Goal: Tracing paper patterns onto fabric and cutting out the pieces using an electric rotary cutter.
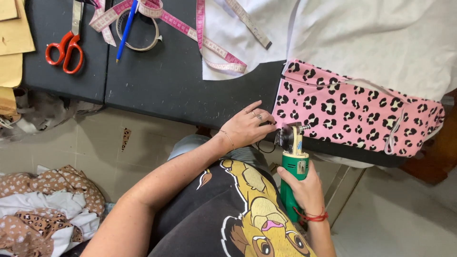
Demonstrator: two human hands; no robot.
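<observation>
So the stack of pink leopard-print fabric (352, 112) lies on the black table (181, 85), its edge overhanging toward me so the blade can reach. My right hand (304, 188) is wrapped tight around the green electric cutter (293, 164), head at that edge. My left hand (247, 126) rests flat beside it, fingers probably steadying the layers.

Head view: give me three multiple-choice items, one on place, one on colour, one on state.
1. Where are the scissors? A far left of the dark table B on the floor C on the pink fabric
2. What colour is the body of the cutter? A green B yellow C white
3. What is the right hand doing? A resting open B gripping the cutter C holding a pen

A: red handles lie by the table's left end.
A: green housing.
B: it wraps the handle while the left hand rests beside the pink leopard-print fabric.
</observation>
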